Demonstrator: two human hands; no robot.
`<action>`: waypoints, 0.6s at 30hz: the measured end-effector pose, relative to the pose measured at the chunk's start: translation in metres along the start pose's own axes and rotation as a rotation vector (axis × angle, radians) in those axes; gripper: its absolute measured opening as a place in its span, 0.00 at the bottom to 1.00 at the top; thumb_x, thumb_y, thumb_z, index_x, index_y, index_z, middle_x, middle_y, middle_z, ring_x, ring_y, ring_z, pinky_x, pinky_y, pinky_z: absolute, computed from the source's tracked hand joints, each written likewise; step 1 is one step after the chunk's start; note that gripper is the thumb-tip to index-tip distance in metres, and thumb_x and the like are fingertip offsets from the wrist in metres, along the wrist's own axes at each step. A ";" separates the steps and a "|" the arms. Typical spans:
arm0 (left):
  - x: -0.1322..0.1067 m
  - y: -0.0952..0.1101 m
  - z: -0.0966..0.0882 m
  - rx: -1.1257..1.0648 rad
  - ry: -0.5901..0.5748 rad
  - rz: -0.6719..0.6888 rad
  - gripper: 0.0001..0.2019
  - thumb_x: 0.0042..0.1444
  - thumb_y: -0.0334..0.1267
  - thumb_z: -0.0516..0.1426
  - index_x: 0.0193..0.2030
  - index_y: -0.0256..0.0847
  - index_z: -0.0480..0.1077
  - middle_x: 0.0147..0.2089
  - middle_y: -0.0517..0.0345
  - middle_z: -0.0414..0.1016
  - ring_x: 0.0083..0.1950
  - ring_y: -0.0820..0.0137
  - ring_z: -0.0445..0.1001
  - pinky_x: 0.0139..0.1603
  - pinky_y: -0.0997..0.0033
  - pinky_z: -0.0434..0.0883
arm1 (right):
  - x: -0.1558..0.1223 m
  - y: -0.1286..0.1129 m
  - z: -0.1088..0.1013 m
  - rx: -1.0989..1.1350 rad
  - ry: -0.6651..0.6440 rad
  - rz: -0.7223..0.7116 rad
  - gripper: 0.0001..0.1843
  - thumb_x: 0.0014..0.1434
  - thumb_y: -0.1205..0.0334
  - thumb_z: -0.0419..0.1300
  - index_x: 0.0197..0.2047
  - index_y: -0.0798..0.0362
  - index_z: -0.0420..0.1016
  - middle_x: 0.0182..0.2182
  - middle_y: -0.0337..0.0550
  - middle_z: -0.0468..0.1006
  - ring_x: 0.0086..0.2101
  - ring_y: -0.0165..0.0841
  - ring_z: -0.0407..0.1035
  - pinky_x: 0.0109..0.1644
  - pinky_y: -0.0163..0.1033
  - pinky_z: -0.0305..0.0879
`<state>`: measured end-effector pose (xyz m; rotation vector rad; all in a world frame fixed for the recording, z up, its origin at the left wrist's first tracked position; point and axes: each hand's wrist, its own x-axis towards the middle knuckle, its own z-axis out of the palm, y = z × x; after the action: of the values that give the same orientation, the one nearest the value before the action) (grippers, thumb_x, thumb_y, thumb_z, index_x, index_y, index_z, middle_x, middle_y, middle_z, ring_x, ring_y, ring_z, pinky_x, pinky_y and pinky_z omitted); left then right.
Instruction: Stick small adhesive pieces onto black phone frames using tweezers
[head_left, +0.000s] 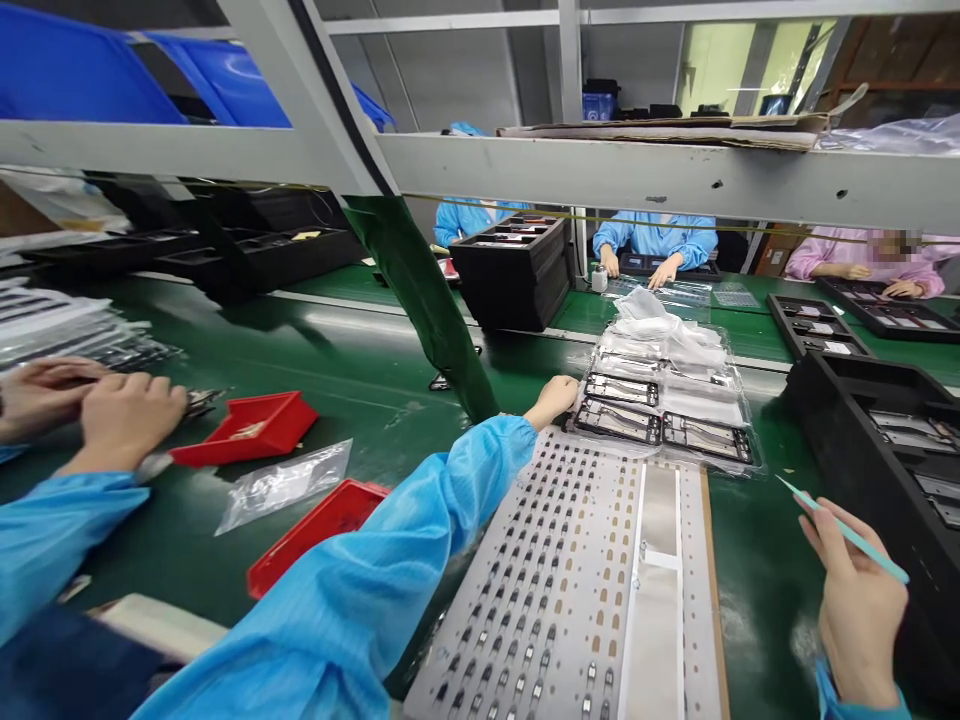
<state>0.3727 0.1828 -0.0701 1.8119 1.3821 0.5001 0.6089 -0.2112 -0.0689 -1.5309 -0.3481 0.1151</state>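
Note:
My left hand [553, 400] reaches forward, fingers curled at the left edge of a clear plastic tray [752, 440]. Rows of black-edged phone frames [706, 434] lie in that tray, with white film [660, 325] heaped over its far end. Off to the right, my right hand [859, 600] is closed round a pair of light teal tweezers [844, 528], tip pointing up and left. Between my hands and nearer to me lies a grey perforated plate [600, 560], small dark metal parts [525, 560] sitting in rows over its left side. My left fingertips are partly hidden.
Black trays [832, 420] stand stacked at right. Left are two red bins [255, 428], a clear bag [289, 482] and a co-worker's hands [135, 415]. A green-wrapped post [427, 300] rises beyond my left arm; a white beam [600, 180] crosses above. More co-workers sit opposite.

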 end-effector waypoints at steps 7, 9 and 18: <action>0.004 0.006 -0.004 -0.140 -0.023 -0.076 0.18 0.72 0.47 0.63 0.60 0.37 0.74 0.56 0.49 0.78 0.51 0.63 0.81 0.51 0.58 0.82 | 0.066 0.048 0.052 0.201 -0.113 0.087 0.29 0.52 0.40 0.79 0.46 0.53 0.84 0.47 0.51 0.87 0.59 0.53 0.79 0.70 0.60 0.71; 0.004 0.007 -0.006 -0.152 -0.040 -0.085 0.18 0.72 0.47 0.63 0.60 0.37 0.74 0.56 0.49 0.78 0.51 0.63 0.81 0.51 0.58 0.82 | 0.068 0.055 0.063 0.215 -0.126 0.081 0.29 0.52 0.39 0.79 0.47 0.54 0.83 0.47 0.51 0.87 0.58 0.52 0.80 0.69 0.58 0.73; -0.006 -0.004 -0.007 -0.089 -0.075 -0.019 0.17 0.73 0.47 0.62 0.60 0.38 0.74 0.58 0.49 0.78 0.52 0.62 0.80 0.53 0.57 0.82 | 0.072 0.065 0.067 0.158 -0.158 0.065 0.34 0.51 0.38 0.79 0.50 0.56 0.85 0.46 0.50 0.87 0.53 0.51 0.81 0.70 0.64 0.69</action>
<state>0.3631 0.1798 -0.0675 1.7275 1.3048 0.4713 0.6663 -0.1235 -0.1223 -1.3798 -0.4053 0.3088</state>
